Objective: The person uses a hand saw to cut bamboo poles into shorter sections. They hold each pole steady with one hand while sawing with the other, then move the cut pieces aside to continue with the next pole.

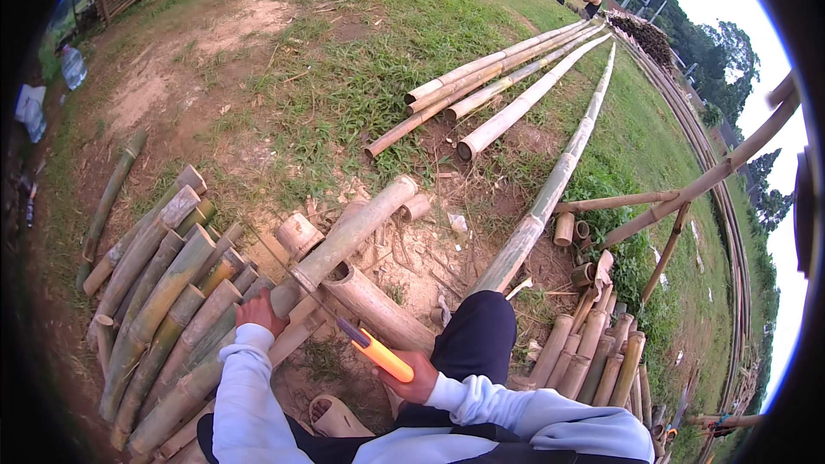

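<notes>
A bamboo pole piece (361,228) slants from lower left to upper right, resting across other bamboo pieces. My left hand (260,315) grips its lower left end. My right hand (416,378) is closed round the orange handle of a handsaw (384,356). The thin blade runs up and left from the handle and crosses the bamboo a little beyond my left hand; how deep it sits in the bamboo I cannot tell. A thick bamboo section (378,308) lies just under and right of the pole, and a short stub (298,235) stands beyond it.
Cut bamboo lengths (163,292) are piled on the left, with another stack (593,352) on the right. Long poles (516,133) stretch away over the grass. One long pole (550,193) reaches my knee. A bamboo frame (679,198) rises at right. Another person (593,4) is far off.
</notes>
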Demonstrator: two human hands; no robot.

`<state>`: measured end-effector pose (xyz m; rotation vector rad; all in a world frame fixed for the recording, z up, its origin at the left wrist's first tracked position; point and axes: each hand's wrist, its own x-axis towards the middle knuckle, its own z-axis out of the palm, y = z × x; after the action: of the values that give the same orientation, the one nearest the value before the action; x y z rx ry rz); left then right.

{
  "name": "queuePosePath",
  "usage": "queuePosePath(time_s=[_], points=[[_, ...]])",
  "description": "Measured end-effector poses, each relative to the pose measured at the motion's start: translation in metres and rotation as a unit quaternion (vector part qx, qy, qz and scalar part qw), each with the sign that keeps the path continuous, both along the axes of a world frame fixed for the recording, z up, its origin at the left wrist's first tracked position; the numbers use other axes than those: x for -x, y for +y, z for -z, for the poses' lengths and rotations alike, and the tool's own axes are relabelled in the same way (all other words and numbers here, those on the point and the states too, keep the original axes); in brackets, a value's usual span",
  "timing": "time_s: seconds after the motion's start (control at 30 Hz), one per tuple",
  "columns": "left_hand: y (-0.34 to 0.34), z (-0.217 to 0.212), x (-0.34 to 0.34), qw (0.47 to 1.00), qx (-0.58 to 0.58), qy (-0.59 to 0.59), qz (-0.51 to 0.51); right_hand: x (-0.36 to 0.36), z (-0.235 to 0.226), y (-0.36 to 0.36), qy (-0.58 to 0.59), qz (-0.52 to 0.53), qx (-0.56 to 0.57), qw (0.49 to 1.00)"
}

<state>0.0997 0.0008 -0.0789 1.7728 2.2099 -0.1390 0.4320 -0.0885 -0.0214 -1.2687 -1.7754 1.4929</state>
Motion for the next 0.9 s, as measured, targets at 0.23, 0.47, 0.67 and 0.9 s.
queuePosePath(time_s=[0.23,0.47,0.67,0.9], points=[[-0.002,0.005,-0.002,1.0,-0.01,-0.008,-0.017,-0.017,-0.035,-0.006,0.014,0.002,-0.008,1.0],[0.009,-0.009,-0.006,1.0,0.007,-0.029,0.007,0.047,0.019,0.065,0.028,-0.019,-0.065,0.997],[0.002,-0.008,0.002,0.999,0.024,-0.031,0.005,-0.039,-0.049,-0.027,-0.007,0.003,0.016,1.0],[0.009,-0.011,-0.003,0.997,0.049,-0.054,-0.006,0.051,-0.008,0.06,0.013,0.022,-0.017,1.0]])
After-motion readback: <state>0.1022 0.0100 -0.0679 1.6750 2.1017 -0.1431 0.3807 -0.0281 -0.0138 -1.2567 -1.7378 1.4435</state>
